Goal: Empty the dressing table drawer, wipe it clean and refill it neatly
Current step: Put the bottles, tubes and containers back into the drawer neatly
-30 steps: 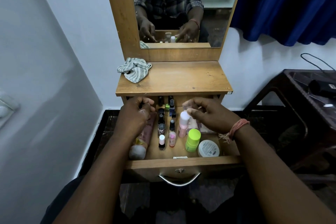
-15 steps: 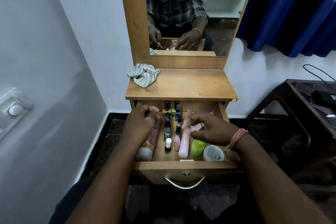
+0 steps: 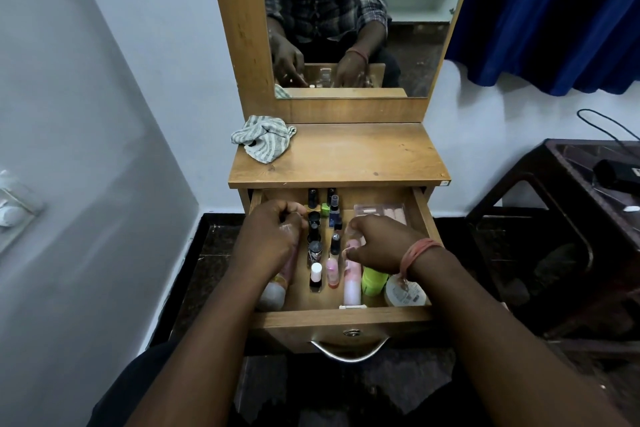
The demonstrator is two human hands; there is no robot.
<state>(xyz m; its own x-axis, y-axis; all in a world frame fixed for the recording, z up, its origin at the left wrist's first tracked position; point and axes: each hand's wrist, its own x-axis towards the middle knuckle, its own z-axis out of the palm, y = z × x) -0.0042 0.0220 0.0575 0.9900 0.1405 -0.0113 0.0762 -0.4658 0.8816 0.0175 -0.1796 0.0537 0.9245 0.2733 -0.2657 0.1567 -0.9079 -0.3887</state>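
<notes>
The drawer point(image 3: 346, 317) stands pulled out below the counter point(image 3: 346, 156), already filled with bottles in rows, so this looks like the final tidying. The left hand point(image 3: 273, 239) curls at 9 o'clock over a pink tube point(image 3: 277, 284), its grip hidden, so I cannot tell if it holds anything; the right hand point(image 3: 377, 243) at 3 o'clock pinches the pink bottle point(image 3: 351, 282). Better to lay that bottle parallel to its neighbours, clear of the green jar point(image 3: 374, 281), leaving the striped cloth point(image 3: 263, 137) at 11 o'clock.
</notes>
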